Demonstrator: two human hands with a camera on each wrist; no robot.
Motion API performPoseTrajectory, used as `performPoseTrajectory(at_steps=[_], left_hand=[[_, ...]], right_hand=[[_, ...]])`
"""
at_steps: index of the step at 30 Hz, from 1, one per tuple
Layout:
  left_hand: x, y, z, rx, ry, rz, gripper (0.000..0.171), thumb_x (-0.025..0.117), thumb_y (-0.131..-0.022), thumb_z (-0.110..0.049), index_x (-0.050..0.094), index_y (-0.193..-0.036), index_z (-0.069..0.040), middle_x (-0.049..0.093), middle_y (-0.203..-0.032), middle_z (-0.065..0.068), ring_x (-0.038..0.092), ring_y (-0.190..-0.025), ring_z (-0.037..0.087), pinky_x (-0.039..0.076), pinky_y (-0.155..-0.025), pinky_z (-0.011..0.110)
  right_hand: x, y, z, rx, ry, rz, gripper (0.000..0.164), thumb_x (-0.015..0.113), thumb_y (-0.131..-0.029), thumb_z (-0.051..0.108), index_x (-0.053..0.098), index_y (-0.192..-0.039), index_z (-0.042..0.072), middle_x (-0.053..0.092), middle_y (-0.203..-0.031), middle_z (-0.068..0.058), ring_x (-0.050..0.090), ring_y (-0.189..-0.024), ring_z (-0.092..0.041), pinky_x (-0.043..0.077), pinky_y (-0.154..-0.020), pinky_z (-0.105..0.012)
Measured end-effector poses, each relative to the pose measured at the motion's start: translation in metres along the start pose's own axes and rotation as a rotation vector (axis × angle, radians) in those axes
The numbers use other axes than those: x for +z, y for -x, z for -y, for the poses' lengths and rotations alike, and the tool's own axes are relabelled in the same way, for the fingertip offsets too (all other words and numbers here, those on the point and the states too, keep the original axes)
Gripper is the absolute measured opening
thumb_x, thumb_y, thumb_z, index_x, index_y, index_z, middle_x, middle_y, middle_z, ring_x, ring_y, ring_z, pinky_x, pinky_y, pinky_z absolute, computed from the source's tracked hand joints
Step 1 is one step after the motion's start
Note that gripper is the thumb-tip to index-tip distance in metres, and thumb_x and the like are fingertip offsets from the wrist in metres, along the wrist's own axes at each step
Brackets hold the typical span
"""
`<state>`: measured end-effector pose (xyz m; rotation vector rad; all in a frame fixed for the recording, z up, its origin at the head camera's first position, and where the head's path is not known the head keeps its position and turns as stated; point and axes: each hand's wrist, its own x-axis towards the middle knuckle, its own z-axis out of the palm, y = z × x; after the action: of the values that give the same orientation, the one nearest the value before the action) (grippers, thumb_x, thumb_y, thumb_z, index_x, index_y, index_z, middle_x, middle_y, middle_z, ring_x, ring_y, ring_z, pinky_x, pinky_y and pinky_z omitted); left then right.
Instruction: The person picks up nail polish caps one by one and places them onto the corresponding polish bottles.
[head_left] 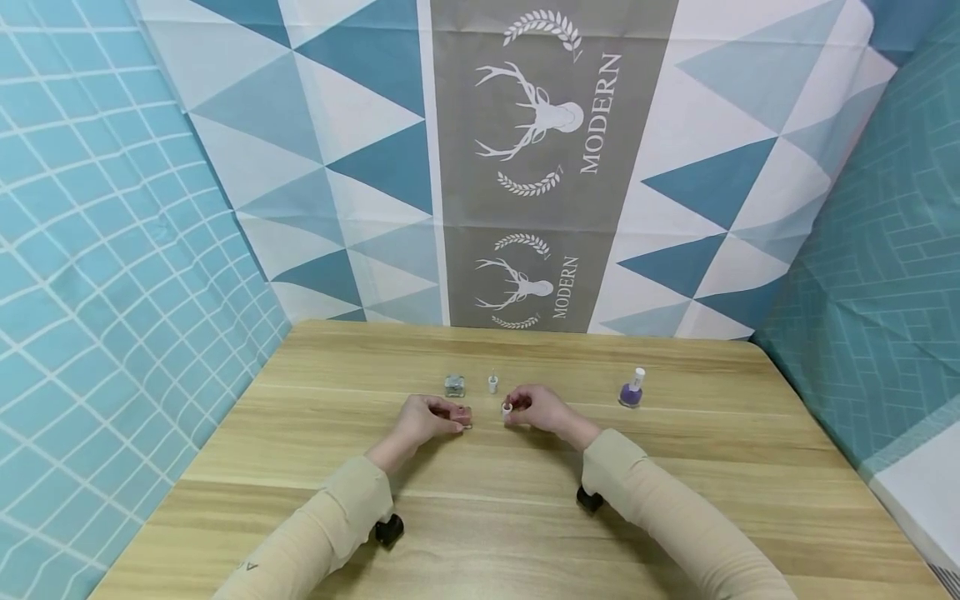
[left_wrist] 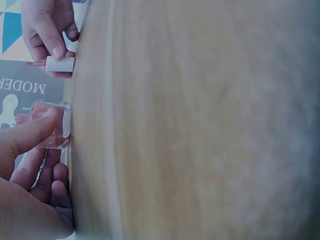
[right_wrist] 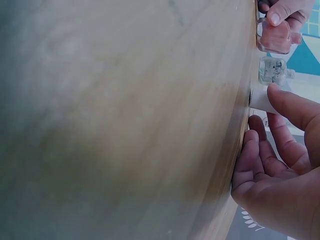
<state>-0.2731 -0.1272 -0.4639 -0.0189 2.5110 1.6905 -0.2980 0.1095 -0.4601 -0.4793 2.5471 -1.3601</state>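
My left hand point(head_left: 422, 417) pinches a small square bottle of pink nail polish point(head_left: 463, 417) between thumb and fingers. In the left wrist view that open-necked bottle point(left_wrist: 64, 122) rests on the table. To its right, my right hand point(head_left: 542, 406) pinches a white nail polish cap point(head_left: 507, 411). The cap point(left_wrist: 61, 64) stands upside down on the tabletop, its pink-coated brush pointing up. Behind the hands is a clear glass bottle point(head_left: 454, 386) without a cap, and beside it a second white cap point(head_left: 492, 385) stands with its brush upward.
A purple nail polish bottle point(head_left: 631, 394) with its white cap on stands farther right. The wooden table point(head_left: 480, 533) meets a patterned cloth backdrop point(head_left: 360, 167) at the back, with blue cloths on both sides. A dark wrist camera point(head_left: 389, 531) sits under the left sleeve.
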Motion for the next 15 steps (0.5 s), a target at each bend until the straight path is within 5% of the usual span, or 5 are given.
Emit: performPoseTrajectory(at_steps=[15], left_hand=[[-0.008,0.002,-0.006,0.0,0.007,0.026,0.024,0.082,-0.067,0.001,0.07,-0.087,-0.001,0.07,-0.091,0.009,0.061,-0.079,0.014,0.051,-0.067,0.025]], right_hand=[[-0.014,0.014,0.005,0.001,0.047,-0.002,0.016,0.076,-0.077,0.011,0.067,-0.089,0.006,0.064,-0.087,-0.002,0.054,-0.078,-0.014,0.046,-0.07,-0.026]])
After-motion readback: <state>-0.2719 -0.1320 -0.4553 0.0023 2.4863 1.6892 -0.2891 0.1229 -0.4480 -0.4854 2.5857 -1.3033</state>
